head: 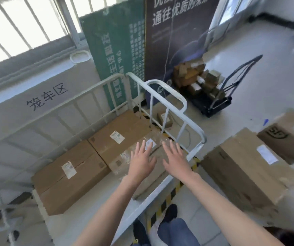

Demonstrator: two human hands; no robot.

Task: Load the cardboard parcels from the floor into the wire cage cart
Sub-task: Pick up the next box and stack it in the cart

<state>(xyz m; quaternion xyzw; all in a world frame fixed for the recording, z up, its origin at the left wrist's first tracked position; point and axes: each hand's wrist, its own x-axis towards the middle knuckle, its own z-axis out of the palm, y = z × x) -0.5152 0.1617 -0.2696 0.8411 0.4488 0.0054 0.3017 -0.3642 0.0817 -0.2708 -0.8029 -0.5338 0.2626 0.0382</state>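
**parcelnoob:** are the hands gripping anything?

**cagecart_fan:** nope, both are released. The left hand [142, 161] and right hand [175, 161] are flat, with the fingers [143, 147] spread straight and holding nothing. They're over a tape-wrapped parcel [119, 167]. Can't tell if they touch it or hang just above it.

**parcelnoob:** where's that parcel sitting?

**cagecart_fan:** it's inside the wire cage cart [153, 195], right under the fingers, against the cart's right-hand rail. Left of the fingers, 2 more parcels lie flat in the cart. The middle box [107, 139] touches the taped one, and the far box [57, 189] sits just beside that.

**parcelnoob:** anything on the floor?

**cagecart_fan:** yep. Right of the fingers, outside the rail, there's a big parcel [245, 171] with a printed parcel [288, 139] behind it. Beyond the fingertips, a small box [165, 119] sits on the floor past the bars. Further off there's a hand truck [213, 103] piled with little boxes.
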